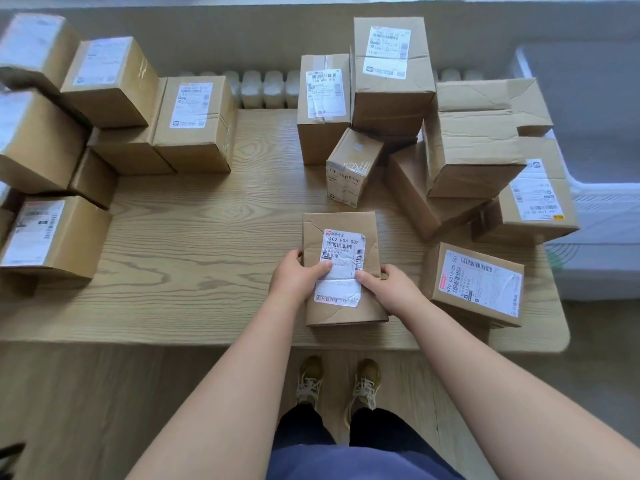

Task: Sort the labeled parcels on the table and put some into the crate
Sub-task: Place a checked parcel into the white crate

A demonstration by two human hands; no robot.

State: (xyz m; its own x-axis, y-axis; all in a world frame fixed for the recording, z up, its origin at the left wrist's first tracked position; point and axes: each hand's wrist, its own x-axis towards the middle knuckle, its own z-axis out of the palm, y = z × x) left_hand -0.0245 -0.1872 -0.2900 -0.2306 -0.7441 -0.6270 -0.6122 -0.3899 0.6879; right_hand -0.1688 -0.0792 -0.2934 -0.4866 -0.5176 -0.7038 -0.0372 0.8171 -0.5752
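Parcel (341, 221) lies at the front edge of the table (194, 237), left hand (298, 277) and right hand (386, 291) clamped on its sides, thumbs (323, 267) on the label (341, 251). Best to read the label fully, then lift level with both hands.

parcel (341, 268) table (194, 237) front centre | stacks left, right | crate (588, 174) right of table
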